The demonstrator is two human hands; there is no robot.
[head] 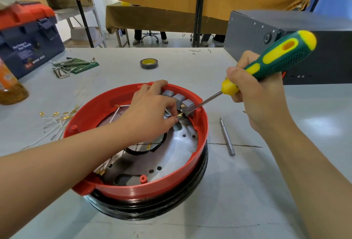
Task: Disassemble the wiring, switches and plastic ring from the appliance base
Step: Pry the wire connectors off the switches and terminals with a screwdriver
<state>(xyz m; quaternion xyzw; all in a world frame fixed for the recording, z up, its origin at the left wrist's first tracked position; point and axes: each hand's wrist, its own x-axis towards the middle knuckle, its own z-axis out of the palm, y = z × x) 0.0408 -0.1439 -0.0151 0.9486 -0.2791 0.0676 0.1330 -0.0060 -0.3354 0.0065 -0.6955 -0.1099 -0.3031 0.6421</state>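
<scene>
Grey workshop surface (pixel 247 191) with a toolbox (pixel 28 35), tape roll (pixel 149 63) and hex keys (pixel 64 67); yellow cloth hangs behind. From the head view, the red plastic ring (pixel 133 189) sits mid-surface on its black base (pixel 152 212). Loose wires (pixel 57 120) already lie beside it. Three grey switches (pixel 179 99) remain mounted. The left hand (pixel 152 109) pinches a brass connector (pixel 180 116); the right hand (pixel 257 94) grips a screwdriver (pixel 276 57), its tip at the nearest switch. Ring removal seems still ahead.
</scene>
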